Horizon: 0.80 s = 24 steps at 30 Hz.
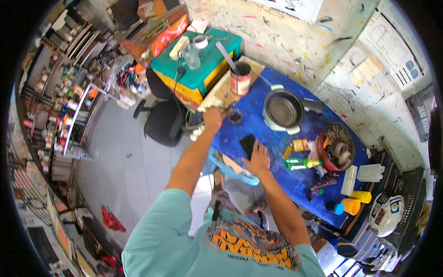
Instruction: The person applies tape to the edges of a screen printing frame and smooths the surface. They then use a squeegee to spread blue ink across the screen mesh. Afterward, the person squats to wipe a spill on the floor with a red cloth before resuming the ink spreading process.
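Note:
On the blue table my right hand (259, 159) grips a black smartphone (248, 145) by its edge, with the thumb and fingers on either side. My left hand (213, 118) is at the table's left edge, against a pale, ragged cloth-like piece (210, 102). Its fingers are small and partly hidden, so their grip does not show clearly. A small dark jar (235, 116) stands just right of that hand. Behind it, a red and white paint can (240, 82) with a stirring stick (228, 57) sits on a wooden board.
A grey pot (283, 109) and a red bowl of odds and ends (340, 147) stand on the blue table (279, 174). Bottles and paint containers crowd its right side. A black chair (164, 123) and a green-topped yellow cabinet (207, 53) are at left. A light-blue basket (247, 178) shows below.

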{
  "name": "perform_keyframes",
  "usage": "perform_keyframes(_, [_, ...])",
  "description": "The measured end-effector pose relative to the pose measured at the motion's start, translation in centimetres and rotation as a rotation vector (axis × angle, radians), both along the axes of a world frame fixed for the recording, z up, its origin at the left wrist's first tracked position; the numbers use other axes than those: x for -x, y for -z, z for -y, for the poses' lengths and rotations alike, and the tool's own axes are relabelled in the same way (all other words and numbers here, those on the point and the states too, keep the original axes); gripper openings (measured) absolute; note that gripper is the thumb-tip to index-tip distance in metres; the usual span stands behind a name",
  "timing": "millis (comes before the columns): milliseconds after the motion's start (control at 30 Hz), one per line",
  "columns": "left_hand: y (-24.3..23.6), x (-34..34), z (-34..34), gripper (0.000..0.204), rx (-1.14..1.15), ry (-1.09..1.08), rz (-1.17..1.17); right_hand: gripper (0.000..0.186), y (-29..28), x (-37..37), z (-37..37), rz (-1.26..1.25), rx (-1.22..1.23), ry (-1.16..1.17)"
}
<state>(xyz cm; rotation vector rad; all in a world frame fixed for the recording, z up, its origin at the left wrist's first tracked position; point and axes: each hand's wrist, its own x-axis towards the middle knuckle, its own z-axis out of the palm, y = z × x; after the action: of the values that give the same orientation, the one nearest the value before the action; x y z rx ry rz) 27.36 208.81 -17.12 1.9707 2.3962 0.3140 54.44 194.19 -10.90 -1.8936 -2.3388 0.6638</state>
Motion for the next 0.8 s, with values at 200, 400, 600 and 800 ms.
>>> perform_keyframes(200, [2.0, 3.9, -0.8, 0.030, 0.163, 0.077, 0.414, 0.110, 2.1, 4.0, -3.0, 0.226, 0.145, 0.273])
perform_keyframes(400, [0.5, 6.5, 3.5, 0.024, -0.054, 0.056, 0.652, 0.104, 1.6, 4.7, -3.7, 0.207, 0.309, 0.476])
perform_keyframes(600, [-4.6, 4.1, 12.8, 0.023, 0.050, 0.246, 0.995, 0.085, 1.3, 4.2, -1.1, -0.728, -0.040, 0.985])
perform_keyframes(800, [-5.6, 1.3, 17.4, 0.021, 0.141, 0.403, 0.959, 0.057, 0.9, 5.6, 0.1, -1.577, 0.621, 1.448])
